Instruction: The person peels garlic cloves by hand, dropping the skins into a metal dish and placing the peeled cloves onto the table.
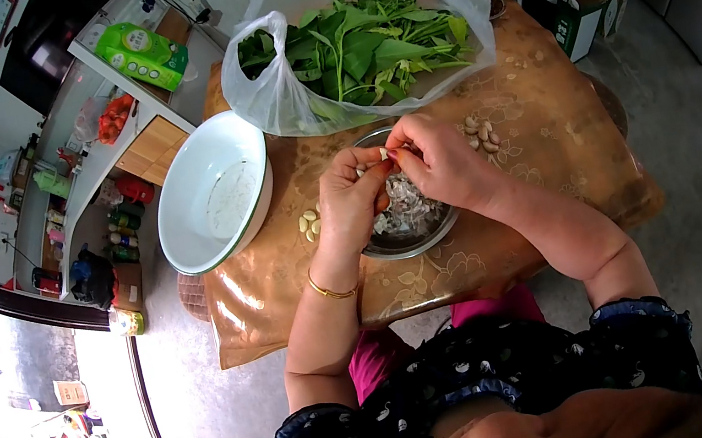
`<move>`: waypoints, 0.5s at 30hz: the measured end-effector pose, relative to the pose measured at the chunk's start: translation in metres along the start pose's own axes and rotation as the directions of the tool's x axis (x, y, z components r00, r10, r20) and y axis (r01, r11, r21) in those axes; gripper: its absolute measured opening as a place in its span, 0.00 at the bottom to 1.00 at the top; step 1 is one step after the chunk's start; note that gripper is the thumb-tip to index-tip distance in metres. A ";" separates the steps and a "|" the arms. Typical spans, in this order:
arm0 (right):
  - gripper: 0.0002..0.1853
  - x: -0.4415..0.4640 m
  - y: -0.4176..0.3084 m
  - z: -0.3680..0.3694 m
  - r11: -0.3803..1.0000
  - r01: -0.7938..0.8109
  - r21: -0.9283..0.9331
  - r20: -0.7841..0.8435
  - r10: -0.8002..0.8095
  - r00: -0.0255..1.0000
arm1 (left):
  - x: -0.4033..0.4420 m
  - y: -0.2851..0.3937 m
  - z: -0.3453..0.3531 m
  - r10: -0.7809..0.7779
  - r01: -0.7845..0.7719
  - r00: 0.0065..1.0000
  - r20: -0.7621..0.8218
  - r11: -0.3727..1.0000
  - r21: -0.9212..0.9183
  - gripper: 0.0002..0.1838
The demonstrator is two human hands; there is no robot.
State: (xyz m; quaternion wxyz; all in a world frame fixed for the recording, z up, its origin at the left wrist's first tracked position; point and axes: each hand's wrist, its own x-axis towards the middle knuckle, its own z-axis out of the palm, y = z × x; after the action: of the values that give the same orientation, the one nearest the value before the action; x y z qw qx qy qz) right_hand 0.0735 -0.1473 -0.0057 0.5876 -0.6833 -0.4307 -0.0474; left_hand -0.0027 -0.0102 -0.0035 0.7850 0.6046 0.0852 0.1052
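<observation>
Over a metal bowl (412, 250), my left hand (349, 196) and my right hand (441, 159) meet with their fingertips pinched on one small pale garlic clove (384, 154). Fingers hide most of that clove. Papery garlic skins (410, 209) fill the bowl beneath. Peeled garlic cloves (311, 222) lie in a small pile beside my left wrist, which wears a gold bangle. To the right of my right hand sits a group of garlic cloves (482, 134) that look unpeeled.
A white enamel basin (222, 194) stands at the table's left side. Behind the bowl, a clear plastic bag (256, 96) holds leafy greens (360, 50). A patterned brown cloth (538, 113) covers the table. Shelving with a green packet (142, 54) is at the left.
</observation>
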 end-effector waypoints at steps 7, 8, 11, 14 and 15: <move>0.03 -0.002 0.000 0.003 0.996 0.054 -0.065 -0.020 -0.056 0.998 | -0.001 0.004 0.002 -0.052 0.051 0.999 -0.009 0.997 -0.057 0.03; 0.03 -0.002 0.000 0.002 0.996 0.051 -0.068 -0.017 -0.053 0.998 | -0.001 0.004 0.002 -0.056 0.055 0.998 -0.006 0.996 -0.064 0.03; 0.03 -0.002 -0.002 0.000 0.996 0.047 -0.070 -0.005 -0.048 0.999 | -0.001 0.003 0.001 -0.054 0.054 0.999 0.003 0.996 -0.069 0.03; 0.02 -0.001 -0.004 -0.001 0.998 0.044 -0.054 0.006 -0.044 0.999 | -0.001 0.004 0.000 -0.058 0.059 0.998 0.012 0.996 -0.067 0.03; 0.02 -0.001 -0.004 -0.002 0.998 0.037 -0.043 0.010 -0.036 0.999 | -0.001 0.004 0.000 -0.060 0.061 0.998 0.012 0.995 -0.075 0.03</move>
State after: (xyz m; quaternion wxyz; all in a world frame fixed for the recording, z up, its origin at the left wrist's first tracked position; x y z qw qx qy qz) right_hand 0.0710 -0.1494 -0.0027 0.5695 -0.6882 -0.4449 -0.0643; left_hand -0.0044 -0.0098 0.0004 0.8104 0.5722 0.0955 0.0816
